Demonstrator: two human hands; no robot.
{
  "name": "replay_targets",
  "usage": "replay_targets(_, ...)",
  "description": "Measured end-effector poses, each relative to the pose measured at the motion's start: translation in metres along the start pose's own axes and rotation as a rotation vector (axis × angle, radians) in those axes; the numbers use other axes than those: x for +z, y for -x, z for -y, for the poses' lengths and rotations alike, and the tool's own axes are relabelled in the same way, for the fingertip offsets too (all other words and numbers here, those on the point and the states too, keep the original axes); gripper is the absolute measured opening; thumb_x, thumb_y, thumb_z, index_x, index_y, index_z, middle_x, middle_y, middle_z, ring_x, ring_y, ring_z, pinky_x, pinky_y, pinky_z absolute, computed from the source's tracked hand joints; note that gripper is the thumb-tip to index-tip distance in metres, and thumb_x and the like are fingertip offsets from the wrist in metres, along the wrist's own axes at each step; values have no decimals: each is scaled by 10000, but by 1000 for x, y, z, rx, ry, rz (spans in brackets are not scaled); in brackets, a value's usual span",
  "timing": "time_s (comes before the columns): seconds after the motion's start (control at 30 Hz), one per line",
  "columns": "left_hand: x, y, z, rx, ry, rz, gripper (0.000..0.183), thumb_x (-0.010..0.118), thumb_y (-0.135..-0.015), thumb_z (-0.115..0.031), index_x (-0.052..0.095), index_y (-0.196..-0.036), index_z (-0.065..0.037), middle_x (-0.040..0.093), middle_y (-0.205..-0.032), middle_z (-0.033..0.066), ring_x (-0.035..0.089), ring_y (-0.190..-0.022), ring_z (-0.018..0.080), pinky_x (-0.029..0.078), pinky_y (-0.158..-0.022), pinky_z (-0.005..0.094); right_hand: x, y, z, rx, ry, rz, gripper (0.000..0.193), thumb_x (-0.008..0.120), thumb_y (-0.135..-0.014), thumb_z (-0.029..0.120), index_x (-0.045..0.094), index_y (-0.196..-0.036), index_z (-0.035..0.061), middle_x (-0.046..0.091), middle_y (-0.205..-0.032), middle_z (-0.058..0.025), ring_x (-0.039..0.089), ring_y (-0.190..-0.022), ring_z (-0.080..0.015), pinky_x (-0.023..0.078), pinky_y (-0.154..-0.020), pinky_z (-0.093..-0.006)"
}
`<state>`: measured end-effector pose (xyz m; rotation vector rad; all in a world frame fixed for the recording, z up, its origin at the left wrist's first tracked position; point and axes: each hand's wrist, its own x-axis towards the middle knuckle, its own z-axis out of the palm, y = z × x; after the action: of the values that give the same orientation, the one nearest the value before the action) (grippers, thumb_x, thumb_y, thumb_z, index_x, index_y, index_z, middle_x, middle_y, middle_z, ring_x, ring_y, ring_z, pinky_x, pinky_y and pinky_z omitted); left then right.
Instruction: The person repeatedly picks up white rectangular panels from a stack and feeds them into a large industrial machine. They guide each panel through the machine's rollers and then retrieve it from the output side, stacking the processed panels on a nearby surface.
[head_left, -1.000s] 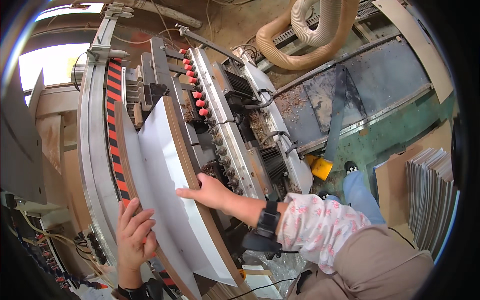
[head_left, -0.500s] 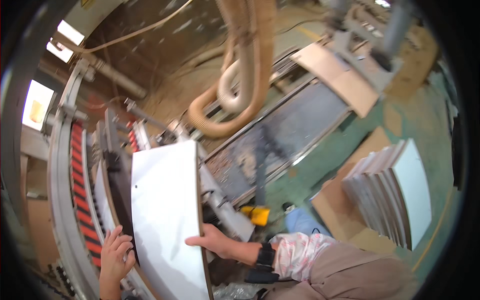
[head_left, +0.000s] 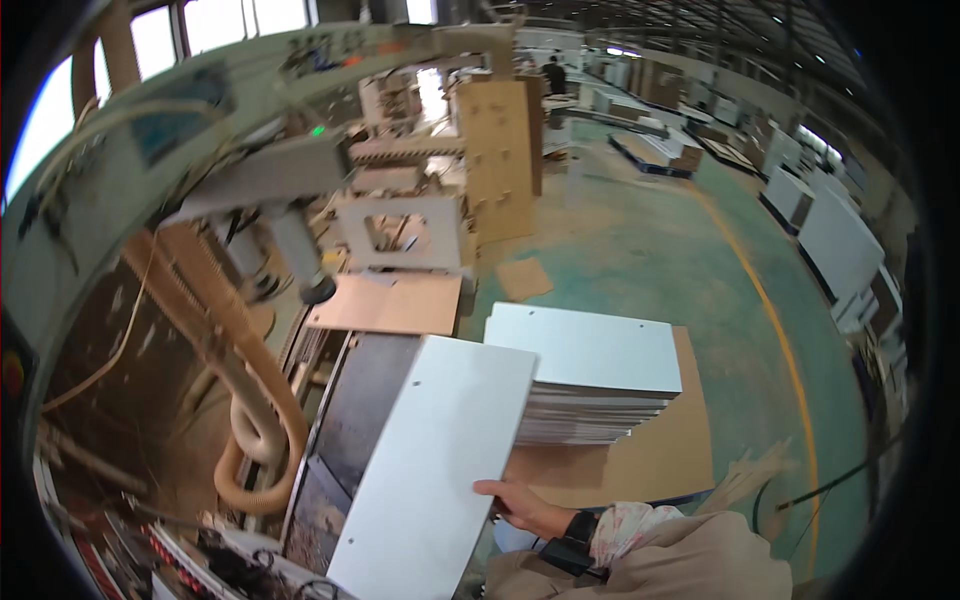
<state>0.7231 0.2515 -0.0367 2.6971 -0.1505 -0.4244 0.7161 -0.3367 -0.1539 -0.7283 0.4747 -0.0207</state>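
Note:
My right hand point(head_left: 520, 504) grips a white rectangular panel point(head_left: 435, 470) by its right long edge, thumb on the top face and the fingers hidden beneath. The panel lies tilted in front of me, with small dark holes near its corners. Just beyond it stands a stack of similar white panels point(head_left: 590, 348), resting on a brown cardboard sheet point(head_left: 650, 465). The held panel's far corner overlaps the stack's left side in the picture; whether they touch I cannot tell. My left hand is out of view.
On my left is a machine with a grey bed point(head_left: 370, 385), ribbed hoses point(head_left: 255, 440) and an overhead beam point(head_left: 240, 185). A light brown board point(head_left: 385, 302) lies across the bed's far end. A yellow line point(head_left: 775, 300) runs along the green floor, with more white panels point(head_left: 840, 235) at far right.
The view has swung right, away from the machine's striped rail toward the stack. My right hand has carried the panel along, and my left hand has left the view.

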Motion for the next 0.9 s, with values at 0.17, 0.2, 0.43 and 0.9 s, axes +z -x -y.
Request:
replay_targets(0.17,30,-24,-173,-105,472,413,544,572,-855,-243,362,-1297,-7,443,-1272,144,432,-1150,237,378,-930,332,-71,-6,62,-357,-124,-139,355,603,-760,52,505,-1087,-46,575,-1017,-120,569,-918,-208,484,-799,-341)
replay_targets(0.2,53,-42,-190,-46,503,445,536,561,-860,-222,350,-1310,-22,448,-1265,136,446,-1132,233,385,-922,331,-83,-9,73,-406,-171,-179,356,604,-759,49,502,-1087,-45,572,-1025,-122,568,-921,-211,484,-800,-340)
replay_targets(0.43,254,-221,-402,-141,835,557,601,523,-869,-350,310,-1301,9,421,-1277,164,513,-1059,273,444,-852,378,-143,-15,133,-463,-360,-469,353,583,-768,21,485,-1105,-14,558,-1025,-77,546,-937,-206,459,-800,-311)
replay_targets(0.9,311,-406,-594,318,541,599,460,610,-824,-282,505,-1055,102,601,-942,136,576,-851,193,471,-740,319,-238,-65,163,-244,-507,-550,327,526,-881,239,456,-1110,16,570,-968,-99,603,-849,-282,544,-713,-399)
